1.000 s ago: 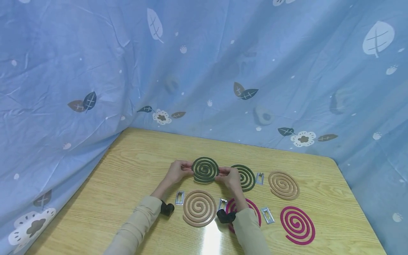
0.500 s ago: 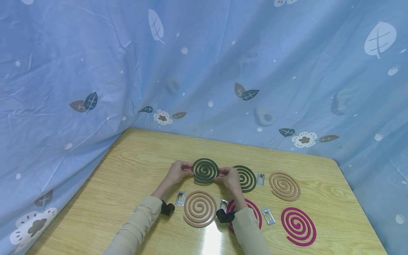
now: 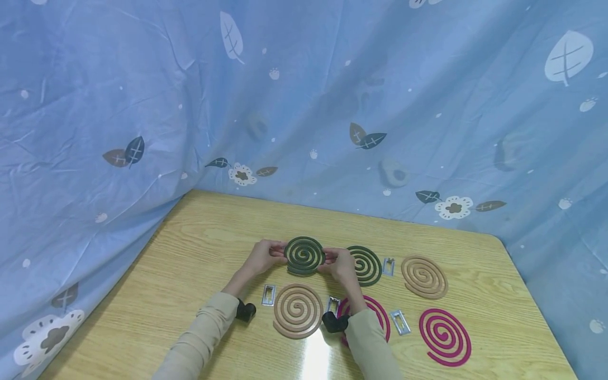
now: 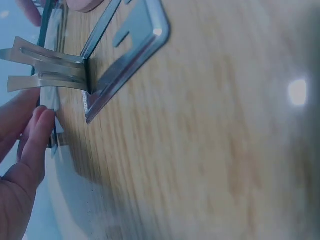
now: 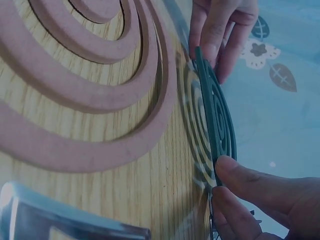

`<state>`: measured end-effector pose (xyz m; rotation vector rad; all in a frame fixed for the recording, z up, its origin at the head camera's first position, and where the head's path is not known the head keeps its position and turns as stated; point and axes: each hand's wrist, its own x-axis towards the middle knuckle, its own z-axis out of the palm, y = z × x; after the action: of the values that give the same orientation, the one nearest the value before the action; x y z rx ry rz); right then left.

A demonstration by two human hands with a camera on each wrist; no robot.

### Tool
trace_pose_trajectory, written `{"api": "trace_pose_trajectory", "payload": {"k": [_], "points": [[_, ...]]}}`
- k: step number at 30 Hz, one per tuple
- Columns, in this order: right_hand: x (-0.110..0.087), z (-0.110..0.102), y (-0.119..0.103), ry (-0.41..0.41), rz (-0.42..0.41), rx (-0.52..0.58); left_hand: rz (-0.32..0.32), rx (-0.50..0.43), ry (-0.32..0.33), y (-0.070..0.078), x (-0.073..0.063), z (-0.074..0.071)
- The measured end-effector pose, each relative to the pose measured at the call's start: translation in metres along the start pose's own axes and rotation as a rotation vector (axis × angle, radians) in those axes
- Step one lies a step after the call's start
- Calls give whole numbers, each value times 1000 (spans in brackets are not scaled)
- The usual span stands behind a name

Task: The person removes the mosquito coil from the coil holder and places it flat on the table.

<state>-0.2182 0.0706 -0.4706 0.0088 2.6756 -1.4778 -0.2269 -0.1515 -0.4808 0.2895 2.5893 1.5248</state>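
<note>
A dark green mosquito coil (image 3: 304, 255) is pinched by its edges between both hands, over the table in the head view. The left hand (image 3: 263, 257) holds its left edge, and the right hand (image 3: 341, 265) grips the right edge between thumb and fingers. From the right wrist the raised coil (image 5: 209, 110) appears nearly edge-on, above its shadow. Another green coil (image 3: 378, 269) lies flat, partly covered by the right hand. In the left wrist view, a metal coil stand (image 4: 55, 65) with upright prongs is in the foreground.
A tan coil (image 3: 297, 306) lies between two metal stands, one at left (image 3: 268, 304) and one near the right wrist. A pink coil (image 3: 377, 306) sits partly under the right forearm. Further right are a tan coil (image 3: 423, 273), a pink coil (image 3: 443, 335) and more stands.
Both hands have shifted very slightly left with the green coil between them. Their grip looks the same, and the things on the table keep their places.
</note>
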Motion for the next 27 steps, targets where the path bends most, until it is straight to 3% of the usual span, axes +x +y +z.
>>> {"api": "trace_pose_trajectory", "payload": {"k": [6, 13, 16, 17, 20, 24, 27], "points": [[-1, 0, -2, 6, -11, -41, -41, 38, 14, 1, 2, 2], [2, 3, -3, -13, 18, -86, 18, 78, 1, -1, 4, 0], [3, 3, -3, -15, 19, -85, -6, 87, 19, 0, 6, 2], [2, 4, -4, -12, 22, -76, -46, 85, 26, 2, 6, 3], [-1, 4, -5, -5, -6, -85, -59, 105, 50, 5, 4, 6], [-9, 0, -8, 11, -46, -71, -9, 161, 67, 13, -6, 1], [-17, -12, -8, 49, -125, -77, 85, 181, 72, 20, -17, -6]]}}
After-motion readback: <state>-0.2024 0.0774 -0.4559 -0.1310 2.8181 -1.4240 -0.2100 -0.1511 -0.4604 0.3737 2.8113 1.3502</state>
